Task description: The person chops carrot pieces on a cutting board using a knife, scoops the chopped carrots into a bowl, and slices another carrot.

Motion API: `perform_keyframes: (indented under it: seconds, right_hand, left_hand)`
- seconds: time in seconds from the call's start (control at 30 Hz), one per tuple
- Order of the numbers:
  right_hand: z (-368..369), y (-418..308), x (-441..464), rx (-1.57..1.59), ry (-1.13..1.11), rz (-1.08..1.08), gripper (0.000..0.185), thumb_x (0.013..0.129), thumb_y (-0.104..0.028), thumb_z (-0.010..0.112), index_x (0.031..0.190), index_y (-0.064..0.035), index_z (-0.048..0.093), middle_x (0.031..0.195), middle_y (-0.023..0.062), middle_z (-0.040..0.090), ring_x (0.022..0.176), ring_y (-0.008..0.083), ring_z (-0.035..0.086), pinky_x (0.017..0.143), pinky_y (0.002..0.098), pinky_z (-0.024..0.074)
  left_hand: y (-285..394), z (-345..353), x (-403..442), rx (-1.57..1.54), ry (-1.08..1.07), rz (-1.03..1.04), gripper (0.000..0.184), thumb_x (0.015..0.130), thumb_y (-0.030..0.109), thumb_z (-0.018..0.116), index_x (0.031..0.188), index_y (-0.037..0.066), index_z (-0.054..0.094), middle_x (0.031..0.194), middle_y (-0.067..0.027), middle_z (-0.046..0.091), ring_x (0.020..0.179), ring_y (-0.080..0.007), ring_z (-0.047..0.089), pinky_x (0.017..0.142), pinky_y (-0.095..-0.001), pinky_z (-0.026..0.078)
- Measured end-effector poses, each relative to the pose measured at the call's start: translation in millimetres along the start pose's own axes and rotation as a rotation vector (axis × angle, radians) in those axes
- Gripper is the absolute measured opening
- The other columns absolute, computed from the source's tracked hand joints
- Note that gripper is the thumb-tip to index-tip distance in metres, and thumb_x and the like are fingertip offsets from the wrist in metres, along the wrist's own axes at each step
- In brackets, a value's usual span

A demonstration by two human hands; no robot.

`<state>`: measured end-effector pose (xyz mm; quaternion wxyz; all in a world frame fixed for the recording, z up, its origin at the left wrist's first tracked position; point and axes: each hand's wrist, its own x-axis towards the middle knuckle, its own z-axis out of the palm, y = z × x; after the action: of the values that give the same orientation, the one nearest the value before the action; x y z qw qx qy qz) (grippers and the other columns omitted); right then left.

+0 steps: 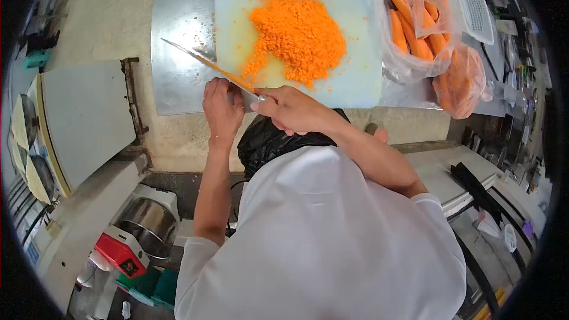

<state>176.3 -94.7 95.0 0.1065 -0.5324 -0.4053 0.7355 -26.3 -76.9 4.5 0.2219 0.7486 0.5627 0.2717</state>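
Note:
My right hand is closed round the handle of a long kitchen knife, whose blade points up and to the left across the near left edge of the cutting board. Orange carrot bits cling along the blade. My left hand is at the blade near the handle, its fingers bent and closed against it; the exact grip is partly hidden. A large heap of finely chopped carrot lies on the white board, with loose crumbs around it.
Right of the board, an open plastic bag of whole carrots stands beside another filled bag. A white perforated tray is farther right. The steel table extends left of the board. A mixer is at lower left.

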Motion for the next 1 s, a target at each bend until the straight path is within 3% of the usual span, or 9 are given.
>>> perform_keyframes:
  seconds: [0.13, 0.33, 0.43, 0.47, 0.57, 0.77, 0.87, 1.0]
  right_hand:
    - [-14, -4, -2, 0.014, -0.023, 0.03, 0.063, 0.106, -0.041, 0.054, 0.154, -0.0011, 0.047, 0.064, 0.0023, 0.052, 0.051, 0.0106, 0.052, 0.047, 0.0285, 0.0438]
    - [-30, 1, -29, 0.028, 0.338, -0.072, 0.063, 0.103, -0.044, 0.057, 0.149, -0.0009, 0.052, 0.065, 0.0041, 0.055, 0.048, 0.0135, 0.054, 0.047, 0.0302, 0.0455]
    - [-47, 6, -14, 0.059, 0.27, -0.028, 0.046, 0.107, -0.042, 0.053, 0.12, 0.0014, 0.064, 0.062, 0.0005, 0.05, 0.048, 0.0107, 0.052, 0.045, 0.0279, 0.0418]
    - [-48, 7, -15, 0.051, 0.276, -0.036, 0.042, 0.107, -0.042, 0.053, 0.102, -0.0014, 0.061, 0.062, 0.0005, 0.051, 0.048, 0.0107, 0.052, 0.044, 0.028, 0.0415]
    - [-39, 11, -16, 0.108, 0.251, -0.038, 0.062, 0.105, -0.046, 0.056, 0.149, -0.0032, 0.051, 0.065, 0.0038, 0.056, 0.048, 0.0118, 0.054, 0.038, 0.0293, 0.0392]
    - [-33, 12, -19, 0.142, 0.197, -0.043, 0.062, 0.105, -0.046, 0.056, 0.148, -0.0009, 0.052, 0.064, 0.0033, 0.054, 0.049, 0.0119, 0.055, 0.039, 0.0294, 0.0403]
    - [-36, 20, -8, 0.082, 0.197, -0.046, 0.053, 0.107, -0.039, 0.053, 0.137, 0.0044, 0.056, 0.062, 0.003, 0.054, 0.048, 0.012, 0.054, 0.047, 0.029, 0.0431]
    - [-26, 5, -22, 0.119, 0.205, -0.049, 0.055, 0.107, -0.039, 0.053, 0.141, 0.0045, 0.054, 0.062, 0.0029, 0.054, 0.049, 0.0115, 0.054, 0.047, 0.0289, 0.0425]
  left_hand:
    - [-1, -1, 4, 0.045, -0.024, 0.013, 0.015, 0.077, -0.001, 0.064, 0.091, 0.002, 0.065, 0.088, -0.0136, 0.062, 0.088, -0.0373, 0.058, 0.08, -0.0471, 0.047]
    - [12, 31, 56, 0.094, 0.034, 0.118, 0.019, 0.075, 0.001, 0.065, 0.094, 0.003, 0.064, 0.091, -0.0155, 0.062, 0.09, -0.0384, 0.058, 0.078, -0.0477, 0.048]
    - [18, 36, 71, 0.085, -0.004, 0.118, 0.022, 0.074, 0.0, 0.064, 0.096, 0.003, 0.065, 0.092, -0.0155, 0.063, 0.091, -0.038, 0.058, 0.079, -0.0475, 0.049]
    - [17, 35, 73, 0.094, -0.012, 0.124, 0.022, 0.074, 0.0, 0.063, 0.096, 0.003, 0.066, 0.092, -0.0155, 0.063, 0.09, -0.038, 0.058, 0.079, -0.0476, 0.049]
    - [13, 33, 73, 0.074, 0.0, 0.162, 0.019, 0.073, 0.0, 0.063, 0.091, 0.003, 0.066, 0.09, -0.0148, 0.063, 0.088, -0.0371, 0.058, 0.08, -0.0469, 0.048]
    - [13, 31, 73, 0.07, -0.006, 0.151, 0.014, 0.073, 0.0, 0.063, 0.087, 0.003, 0.065, 0.087, -0.0153, 0.062, 0.085, -0.0376, 0.057, 0.079, -0.0467, 0.048]
    - [14, 35, 74, 0.06, -0.005, 0.143, 0.013, 0.074, 0.0, 0.063, 0.087, 0.002, 0.065, 0.086, -0.0158, 0.062, 0.085, -0.0377, 0.057, 0.078, -0.0469, 0.048]
    - [13, 30, 72, 0.042, 0.004, 0.161, 0.012, 0.075, -0.001, 0.062, 0.086, 0.002, 0.064, 0.084, -0.0163, 0.061, 0.085, -0.0376, 0.056, 0.078, -0.0472, 0.048]
